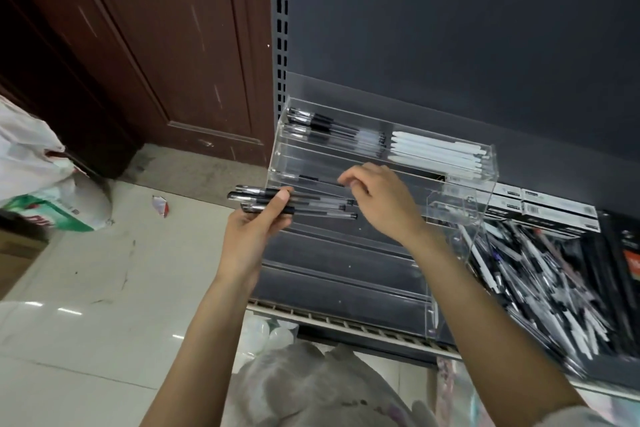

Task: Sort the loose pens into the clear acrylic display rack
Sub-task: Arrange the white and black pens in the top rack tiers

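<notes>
Pens, gel, clear-barrelled: bundle point(294, 204) clamped in our left hand point(249, 236) before acrylic rack point(485, 184); right hand point(377, 198) pinches one pen point(311, 178) at second tier. Light, stiff, slick — we judge mid-barrel grip safest. Loose heap point(540, 281) right of rack.

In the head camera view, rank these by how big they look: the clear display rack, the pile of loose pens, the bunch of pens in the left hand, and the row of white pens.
1. clear display rack
2. pile of loose pens
3. and 4. bunch of pens in the left hand and row of white pens: too alike to rank.
</notes>
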Demonstrator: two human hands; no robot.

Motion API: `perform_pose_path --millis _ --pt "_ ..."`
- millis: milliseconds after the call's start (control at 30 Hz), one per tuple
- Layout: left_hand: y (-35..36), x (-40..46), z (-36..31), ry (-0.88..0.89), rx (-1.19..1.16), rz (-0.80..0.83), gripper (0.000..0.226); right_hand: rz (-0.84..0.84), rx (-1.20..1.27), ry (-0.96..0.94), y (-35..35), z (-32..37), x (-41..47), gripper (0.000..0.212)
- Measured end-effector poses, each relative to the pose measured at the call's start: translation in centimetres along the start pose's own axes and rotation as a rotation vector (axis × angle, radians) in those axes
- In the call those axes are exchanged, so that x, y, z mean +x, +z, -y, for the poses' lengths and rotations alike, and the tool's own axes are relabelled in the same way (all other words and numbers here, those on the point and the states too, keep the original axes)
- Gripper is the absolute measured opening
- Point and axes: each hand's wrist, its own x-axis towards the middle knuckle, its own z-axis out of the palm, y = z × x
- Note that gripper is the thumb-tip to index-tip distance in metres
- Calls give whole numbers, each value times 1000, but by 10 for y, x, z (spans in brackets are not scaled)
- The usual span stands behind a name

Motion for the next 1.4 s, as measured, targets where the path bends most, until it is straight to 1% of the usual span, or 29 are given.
perform_pose_path --millis 67,133,200,267,333,400,467,600,667,700,767,867,1067,1133,1300,1333,1400 --pt "1 2 0 5 1 -8 11 28 -13 -6 1 2 1 29" --pt "1 3 -1 3 2 -12 13 58 35 4 1 2 1 30" --pt "1 4 -1 5 0 -12 14 44 185 29 -4 3 -3 29" --pt "2 5 -1 10 -1 -10 12 -20 388 61 -14 6 -11 27" --pt "3 6 -2 17 11 -12 13 -39 485 28 -23 9 -20 21" --pt "6 6 -2 25 37 -1 15 -5 431 -46 -26 12 -26 15" --pt "10 6 -2 28 47 24 14 -23 395 -87 -24 11 -30 13" --pt "16 3 0 53 54 86 19 -237 452 -11 -28 -5 -34 14" --pt "15 3 1 54 50 74 20 -330 380 33 -32 -18 -34 13" --pt "13 4 2 49 52 67 19 -345 309 49 -33 -23 -34 12" --pt "10 5 2 37 59 56 17 -325 177 62 -28 -30 -30 11" --pt "7 6 2 31 50 36 15 -228 100 41 -19 -28 -20 14" --pt "5 4 2 43 47 32 14 -60 -79 -41 -9 -8 1 39" --pt "5 2 2 42 38 26 13 -31 -126 -70 -5 -2 4 40" --pt "5 0 1 49 33 18 14 -30 -97 -52 -3 5 2 27" --pt "4 0 0 54 38 13 15 -48 -58 -54 -4 6 0 25" --pt "5 1 -2 67 43 4 16 -72 102 -81 -10 11 -7 22"
